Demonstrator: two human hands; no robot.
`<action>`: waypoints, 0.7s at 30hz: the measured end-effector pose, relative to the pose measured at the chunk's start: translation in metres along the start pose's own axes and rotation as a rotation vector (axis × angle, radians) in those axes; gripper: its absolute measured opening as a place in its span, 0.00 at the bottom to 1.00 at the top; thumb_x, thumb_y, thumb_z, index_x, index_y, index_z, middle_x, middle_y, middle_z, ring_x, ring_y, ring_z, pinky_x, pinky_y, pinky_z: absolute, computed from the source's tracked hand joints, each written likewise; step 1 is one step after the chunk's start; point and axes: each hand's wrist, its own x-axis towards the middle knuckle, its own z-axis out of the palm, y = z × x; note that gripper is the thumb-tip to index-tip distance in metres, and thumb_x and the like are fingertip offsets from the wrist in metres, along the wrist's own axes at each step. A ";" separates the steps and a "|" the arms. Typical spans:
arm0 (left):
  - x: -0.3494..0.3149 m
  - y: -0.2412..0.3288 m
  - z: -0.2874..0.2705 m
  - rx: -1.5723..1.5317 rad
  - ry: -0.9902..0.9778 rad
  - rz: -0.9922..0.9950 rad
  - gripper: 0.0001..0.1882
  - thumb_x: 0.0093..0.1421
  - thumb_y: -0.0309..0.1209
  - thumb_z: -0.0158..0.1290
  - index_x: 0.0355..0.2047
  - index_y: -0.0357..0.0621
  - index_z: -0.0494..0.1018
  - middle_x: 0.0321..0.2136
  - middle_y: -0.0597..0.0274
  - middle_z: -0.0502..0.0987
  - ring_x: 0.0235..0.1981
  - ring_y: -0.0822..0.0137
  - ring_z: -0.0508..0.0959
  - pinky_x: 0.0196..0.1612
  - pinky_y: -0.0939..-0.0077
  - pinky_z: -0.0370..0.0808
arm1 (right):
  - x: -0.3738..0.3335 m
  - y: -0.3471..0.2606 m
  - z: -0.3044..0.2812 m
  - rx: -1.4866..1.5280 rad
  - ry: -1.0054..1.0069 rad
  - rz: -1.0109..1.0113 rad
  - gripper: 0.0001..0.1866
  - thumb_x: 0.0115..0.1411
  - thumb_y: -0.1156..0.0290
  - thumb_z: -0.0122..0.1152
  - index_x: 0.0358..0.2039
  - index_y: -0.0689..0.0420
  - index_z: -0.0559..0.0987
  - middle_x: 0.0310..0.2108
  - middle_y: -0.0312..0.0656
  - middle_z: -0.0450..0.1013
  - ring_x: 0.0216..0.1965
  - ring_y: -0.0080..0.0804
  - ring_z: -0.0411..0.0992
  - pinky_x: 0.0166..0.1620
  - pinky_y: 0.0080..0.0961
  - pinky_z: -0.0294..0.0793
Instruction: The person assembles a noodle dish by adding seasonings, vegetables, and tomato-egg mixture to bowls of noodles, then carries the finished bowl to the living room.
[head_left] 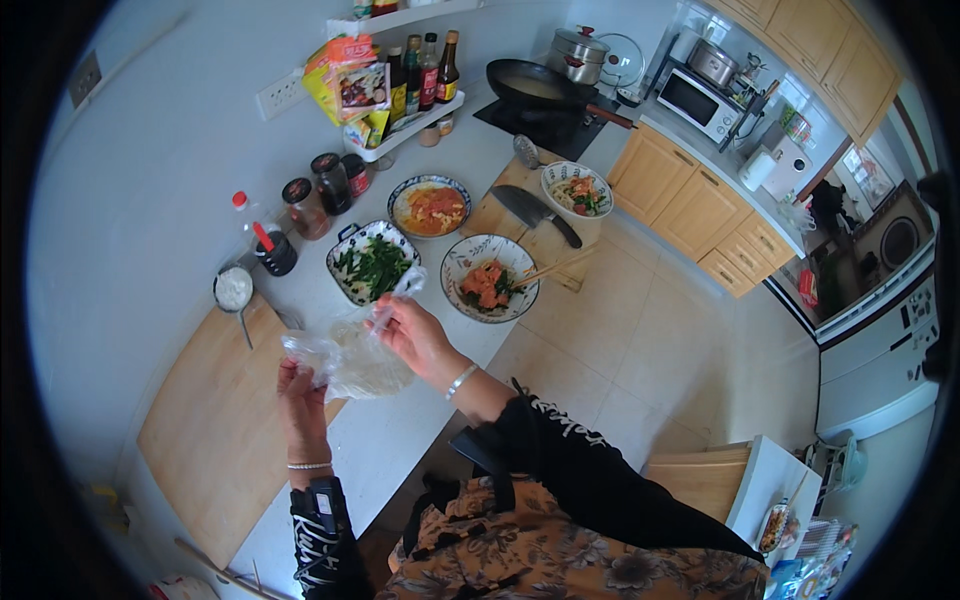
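Note:
Between my hands is a clear plastic bag (365,365) with something pale inside, held above the counter. My left hand (303,392) pinches one side of its mouth. My right hand (418,338) grips the opposite corner, and a twisted end of plastic sticks up past the fingers. Just beyond the bag stands a square patterned dish (345,285) of chopped greens (372,268). To its right, a patterned bowl (462,250) holds pinkish minced filling with greens, and chopsticks (555,267) rest in it. What the bag contains is blurred by the plastic.
A wooden board (215,400) lies at left, with a ladle of white powder (234,289) at its far end. Farther back are a plate of red-and-yellow food (430,222), a cleaver (530,208) on a cutting board, another bowl (577,172), jars (305,208) and a wok (535,82).

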 end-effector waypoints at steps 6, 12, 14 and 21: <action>0.004 -0.065 0.032 0.171 0.004 -0.075 0.20 0.54 0.21 0.47 0.48 0.43 0.65 0.43 0.61 0.71 0.42 0.67 0.73 0.47 0.70 0.72 | -0.023 -0.051 -0.072 -0.113 0.154 -0.038 0.06 0.61 0.71 0.50 0.36 0.59 0.72 0.35 0.41 0.70 0.38 0.28 0.69 0.47 0.31 0.71; -0.001 -0.107 0.011 0.783 0.198 -0.257 0.13 0.56 0.26 0.50 0.43 0.45 0.71 0.30 0.68 0.72 0.33 0.74 0.73 0.36 0.76 0.73 | -0.059 -0.074 -0.144 -0.096 0.335 0.203 0.09 0.61 0.74 0.47 0.42 0.60 0.72 0.32 0.40 0.71 0.28 0.25 0.68 0.35 0.20 0.70; -0.003 -0.110 0.011 0.571 0.300 -0.220 0.09 0.58 0.26 0.47 0.38 0.43 0.71 0.30 0.67 0.73 0.34 0.74 0.73 0.35 0.79 0.72 | -0.059 -0.078 -0.154 -0.039 0.362 0.285 0.10 0.63 0.72 0.47 0.43 0.60 0.72 0.32 0.39 0.71 0.30 0.24 0.70 0.35 0.19 0.71; 0.027 -0.120 0.009 -0.297 0.226 -0.254 0.06 0.59 0.27 0.43 0.30 0.41 0.70 0.27 0.60 0.72 0.32 0.60 0.75 0.39 0.69 0.74 | -0.051 -0.081 -0.161 0.143 0.454 0.335 0.11 0.63 0.68 0.50 0.43 0.57 0.71 0.35 0.39 0.72 0.30 0.22 0.71 0.31 0.17 0.72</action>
